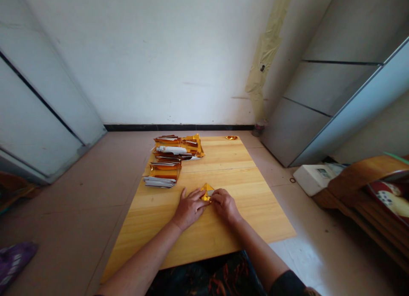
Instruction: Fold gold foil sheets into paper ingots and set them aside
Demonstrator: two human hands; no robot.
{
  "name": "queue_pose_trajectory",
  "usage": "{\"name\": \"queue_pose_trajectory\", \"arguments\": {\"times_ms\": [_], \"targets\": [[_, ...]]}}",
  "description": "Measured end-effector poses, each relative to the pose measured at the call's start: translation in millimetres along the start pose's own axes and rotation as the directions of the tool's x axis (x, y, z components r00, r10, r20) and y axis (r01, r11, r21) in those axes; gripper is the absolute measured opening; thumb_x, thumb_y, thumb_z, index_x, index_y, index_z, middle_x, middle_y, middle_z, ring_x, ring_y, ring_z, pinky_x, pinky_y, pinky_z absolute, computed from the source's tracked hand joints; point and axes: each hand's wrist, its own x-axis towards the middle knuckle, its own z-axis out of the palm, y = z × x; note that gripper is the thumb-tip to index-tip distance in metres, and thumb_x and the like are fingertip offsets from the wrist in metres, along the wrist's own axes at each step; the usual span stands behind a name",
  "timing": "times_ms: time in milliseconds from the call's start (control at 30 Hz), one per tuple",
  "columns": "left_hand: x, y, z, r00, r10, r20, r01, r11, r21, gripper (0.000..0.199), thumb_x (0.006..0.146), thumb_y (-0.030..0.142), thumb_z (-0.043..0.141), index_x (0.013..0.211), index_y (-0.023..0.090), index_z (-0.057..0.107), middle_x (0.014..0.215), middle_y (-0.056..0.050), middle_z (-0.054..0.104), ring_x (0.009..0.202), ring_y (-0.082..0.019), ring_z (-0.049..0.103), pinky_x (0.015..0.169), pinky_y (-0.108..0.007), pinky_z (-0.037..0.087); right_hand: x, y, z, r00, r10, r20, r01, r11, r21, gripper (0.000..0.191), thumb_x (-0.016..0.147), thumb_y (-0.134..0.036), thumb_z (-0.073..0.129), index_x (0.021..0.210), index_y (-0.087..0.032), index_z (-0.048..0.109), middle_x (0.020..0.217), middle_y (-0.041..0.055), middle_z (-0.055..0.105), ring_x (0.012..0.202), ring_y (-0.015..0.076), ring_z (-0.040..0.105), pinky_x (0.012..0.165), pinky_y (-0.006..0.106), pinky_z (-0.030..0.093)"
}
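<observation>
A small sheet of gold foil paper [207, 187], partly folded to a point at its far end, lies on the wooden table [255, 210]. My left hand [190, 208] rests on its left side, with the fingers stretched out over the paper and the thumb apart. At the right edge, the bent fingers of my right hand [225, 204] pinch the paper. A pale grey strip of its underside shows between the hands. My fingers cover much of the near part.
Stacks of gold foil paper [164, 170] and more folded foil [191, 146] lie at the table's back left. One small gold piece [231, 137] sits by the far edge. A grey cabinet [306, 100] and a white box [311, 178] stand to the right.
</observation>
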Motion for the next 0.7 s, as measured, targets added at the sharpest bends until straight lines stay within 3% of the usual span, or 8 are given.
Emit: {"name": "queue_pose_trajectory", "arguments": {"times_ms": [100, 233, 700], "targets": [[-2, 2, -0.2, 1.0, 0.001, -0.006, -0.001, 1.0, 0.024, 0.025, 0.084, 0.023, 0.055, 0.101, 0.039, 0.065, 0.127, -0.002, 0.057, 0.12, -0.025, 0.048, 0.102, -0.064, 0.018, -5, -2, -2, 1.0, -0.02, 0.012, 0.02, 0.999, -0.034, 0.023, 0.077, -0.007, 0.05, 0.077, -0.021, 0.068, 0.084, 0.0047, 0.062, 0.083, 0.0159, 0.056, 0.075, 0.026, 0.046], [-2, 3, -1.8, 1.0, 0.007, 0.001, -0.007, 1.0, 0.027, 0.025, 0.084, 0.024, 0.055, 0.101, 0.039, 0.066, 0.127, -0.003, 0.057, 0.121, -0.025, 0.048, 0.102, -0.064, 0.019, 0, 0, -4, 0.998, 0.063, -0.016, -0.063, 0.997, -0.045, 0.019, 0.076, -0.007, 0.054, 0.078, -0.019, 0.068, 0.082, 0.004, 0.062, 0.081, 0.0149, 0.057, 0.075, 0.024, 0.045], [1, -4, -4.4, 0.997, -0.009, 0.077, 0.011, 1.0, -0.022, 0.03, 0.081, 0.018, 0.055, 0.099, 0.038, 0.066, 0.128, -0.002, 0.056, 0.123, -0.025, 0.046, 0.102, -0.063, 0.019, 14, -11, -10, 0.963, 0.216, 0.16, -0.186, 0.965, -0.186, 0.01, 0.074, -0.015, 0.063, 0.078, -0.021, 0.069, 0.082, 0.0024, 0.061, 0.083, 0.0144, 0.057, 0.074, 0.022, 0.043]]}}
